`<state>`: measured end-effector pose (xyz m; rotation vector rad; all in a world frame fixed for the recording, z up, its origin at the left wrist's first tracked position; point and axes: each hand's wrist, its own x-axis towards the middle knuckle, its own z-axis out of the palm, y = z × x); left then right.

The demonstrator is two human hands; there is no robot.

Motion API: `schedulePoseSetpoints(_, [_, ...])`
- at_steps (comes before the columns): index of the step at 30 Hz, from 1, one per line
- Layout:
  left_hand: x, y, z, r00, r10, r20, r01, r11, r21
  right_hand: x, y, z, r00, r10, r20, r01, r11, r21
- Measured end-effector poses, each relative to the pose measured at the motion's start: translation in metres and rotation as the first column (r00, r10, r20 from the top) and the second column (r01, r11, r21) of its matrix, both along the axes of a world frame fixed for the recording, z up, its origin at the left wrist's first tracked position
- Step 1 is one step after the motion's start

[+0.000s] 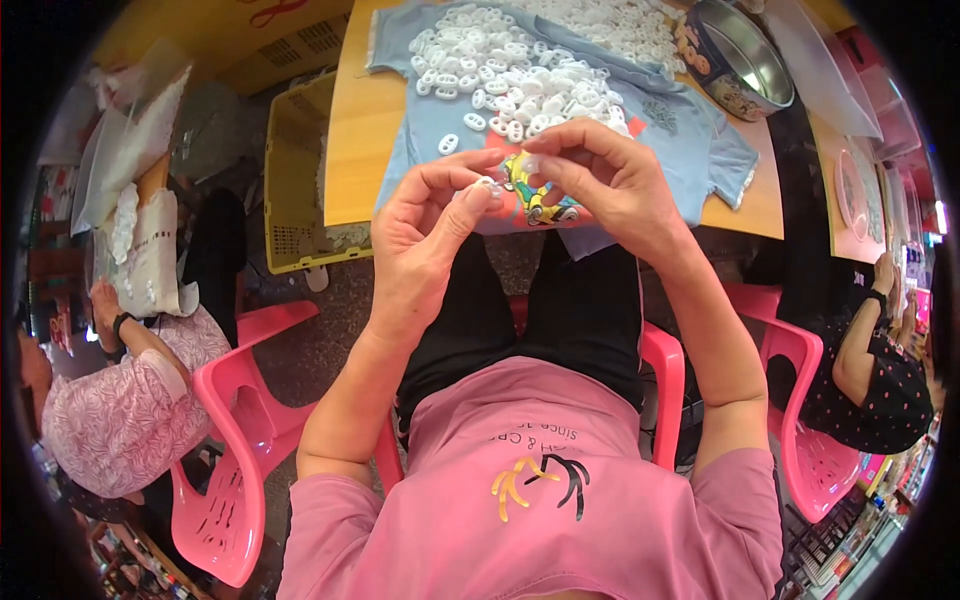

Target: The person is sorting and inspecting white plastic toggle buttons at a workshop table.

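Note:
Both my hands are raised over the near edge of the table, close together and apart from each other. My left hand (pixel 420 225) pinches a small white plastic piece (pixel 488 184) between thumb and fingertips. In my right hand (pixel 615 185), thumb and index finger close on a small whitish piece (pixel 533 163), too small to make out. Just beyond them, a heap of white oval plastic pieces with two holes (pixel 575 92) lies on a light blue T-shirt (pixel 425 135). One loose oval piece (pixel 448 145) sits apart at the heap's left.
The shirt covers much of a wooden table (pixel 352 120). A round metal tin (pixel 750 70) stands at the far right. A yellow crate (pixel 290 185) is left of the table. Pink chairs (pixel 235 430) flank me, with a seated person (pixel 140 400) on the left and another (pixel 875 385) right.

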<state>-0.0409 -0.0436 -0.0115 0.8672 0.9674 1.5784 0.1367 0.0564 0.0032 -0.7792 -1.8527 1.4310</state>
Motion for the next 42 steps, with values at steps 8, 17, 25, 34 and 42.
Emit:
schedulePoseSetpoints(8, [0.029,0.006,0.0,0.993,-0.067,-0.101,0.08,0.989,0.128,0.026,-0.013,0.0,0.965,-0.075,-0.251,-0.039,0.906,-0.421])
schedulePoseSetpoints(17, [0.048,0.004,0.002,0.995,-0.096,0.003,0.095,0.989,0.114,0.035,-0.026,-0.005,0.934,-0.217,-0.285,0.063,0.883,-0.465])
schedulePoseSetpoints(25, [0.046,0.009,0.006,0.997,-0.069,0.04,0.069,0.998,-0.009,0.044,-0.034,0.008,0.926,-0.216,-0.308,0.087,0.919,-0.383])
schedulePoseSetpoints(34, [0.055,0.008,0.012,0.997,-0.079,0.023,0.081,0.995,-0.066,0.041,-0.037,0.004,0.924,-0.258,-0.282,0.16,0.931,-0.327])
schedulePoseSetpoints(42, [0.054,0.01,0.01,0.991,-0.104,0.081,0.108,0.993,-0.049,0.035,-0.041,0.004,0.904,-0.292,-0.314,0.174,0.919,-0.353])
